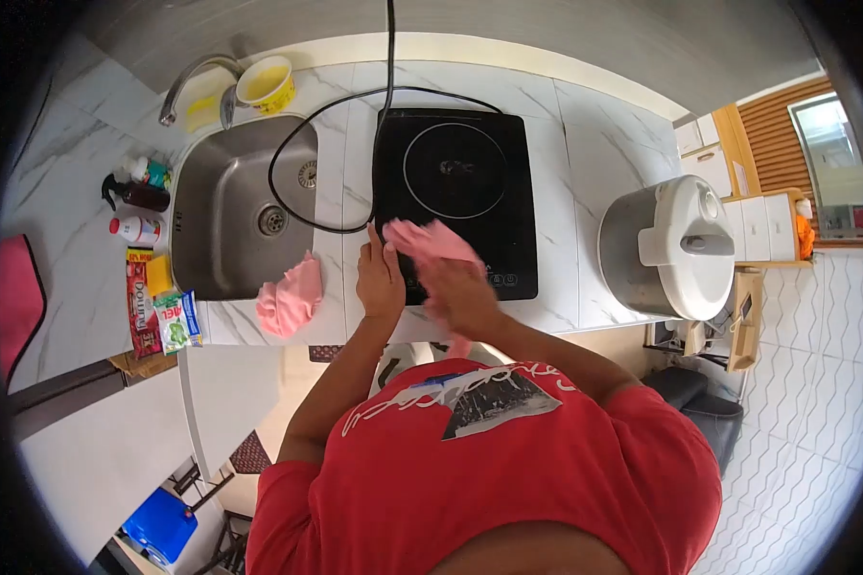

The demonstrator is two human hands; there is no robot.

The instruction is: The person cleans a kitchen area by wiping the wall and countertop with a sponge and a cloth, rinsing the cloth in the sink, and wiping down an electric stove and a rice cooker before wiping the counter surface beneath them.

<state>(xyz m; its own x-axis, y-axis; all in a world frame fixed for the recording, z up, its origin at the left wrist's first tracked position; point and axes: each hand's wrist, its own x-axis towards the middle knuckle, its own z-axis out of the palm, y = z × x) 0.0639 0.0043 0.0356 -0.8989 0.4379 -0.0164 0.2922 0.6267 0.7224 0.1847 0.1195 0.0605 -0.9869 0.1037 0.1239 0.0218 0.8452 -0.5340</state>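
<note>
A black induction cooktop [460, 206] lies on the marble-patterned counter, a round ring marked on its glass. My right hand [462, 295] presses a pink cloth [431, 241] onto the front part of the glass, its fingers closed on the fabric. Part of the cloth hangs below that hand, toward my shirt. At the cooktop's left edge, my left hand [382, 280] rests with fingers stretched out and touching the side. A second pink cloth [291, 295] sits crumpled on the counter's front edge, left of my left hand.
A black cord [271, 172] loops over the cooktop's left side. Left is a steel sink [230, 211] with a faucet [187, 77] and a yellow tub [267, 84]. Bottles [136, 228] and sachets [175, 321] stand beside it. A white-lidded rice cooker [681, 244] is at right.
</note>
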